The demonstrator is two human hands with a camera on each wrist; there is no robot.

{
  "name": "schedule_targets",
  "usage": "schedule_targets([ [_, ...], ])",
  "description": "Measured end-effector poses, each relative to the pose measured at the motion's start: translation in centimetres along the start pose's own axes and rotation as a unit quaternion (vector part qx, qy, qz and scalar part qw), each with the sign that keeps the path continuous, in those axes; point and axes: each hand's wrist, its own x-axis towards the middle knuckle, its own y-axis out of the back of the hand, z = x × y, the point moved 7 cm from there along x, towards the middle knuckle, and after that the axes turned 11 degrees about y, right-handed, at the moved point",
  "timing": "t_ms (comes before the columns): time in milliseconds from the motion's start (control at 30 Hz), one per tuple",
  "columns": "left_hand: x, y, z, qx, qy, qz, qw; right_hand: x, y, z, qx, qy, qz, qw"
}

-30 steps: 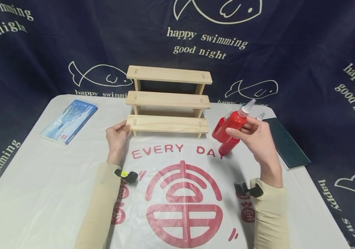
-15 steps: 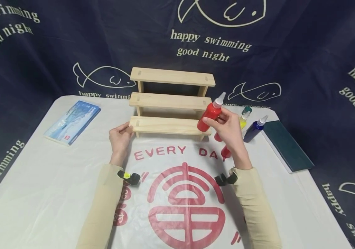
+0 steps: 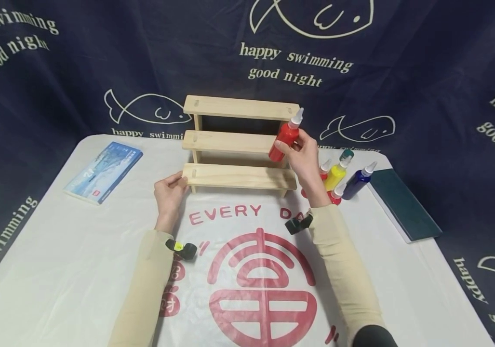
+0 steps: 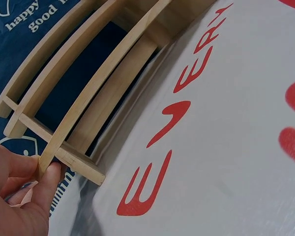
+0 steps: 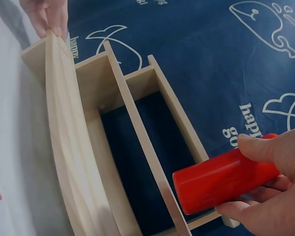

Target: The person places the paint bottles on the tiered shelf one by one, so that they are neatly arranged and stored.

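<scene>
A three-step wooden shelf point(image 3: 238, 176) stands at the back of the table. My left hand point(image 3: 170, 195) pinches the left end of its lowest board between thumb and fingers, which the left wrist view shows close up. In my right hand point(image 3: 301, 156) is a red squeeze bottle point(image 3: 285, 140) with a white nozzle, gripped round its body. The bottle tilts slightly, nozzle up and to the right, in front of the right end of the shelf's upper boards. In the right wrist view the bottle's base point(image 5: 189, 191) hangs near the middle and top boards.
Right of the shelf stand a yellow bottle point(image 3: 335, 177), a dark blue bottle point(image 3: 357, 183), red bottles point(image 3: 336, 194) and a green-topped one, partly behind my right arm. A dark green book point(image 3: 403, 205) lies at the right edge, a blue box point(image 3: 104, 171) at the left.
My right hand has carried the red bottle left and away from me, from above the other bottles to the shelf's right end. My left hand keeps its hold on the board.
</scene>
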Motion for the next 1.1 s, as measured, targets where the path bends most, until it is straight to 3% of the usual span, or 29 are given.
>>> schedule_targets([
  [300,-0.1,-0.2,-0.1,0.017,-0.005,0.003,0.9998,2.0,-0.6,0.8,-0.002,0.01,0.021,0.9997],
  [600,-0.1,0.0,-0.2,0.018,0.001,0.004,0.9998,3.3,-1.5,1.4,-0.045,-0.006,0.006,0.999],
  [833,-0.2,-0.2,0.3,0.019,-0.014,0.004,0.9997,3.9,-1.5,1.4,-0.073,-0.014,-0.002,0.9972],
  [1100,-0.4,-0.1,-0.1,0.016,-0.003,0.007,0.9998,3.6,-1.4,1.2,-0.071,-0.039,-0.036,0.996],
])
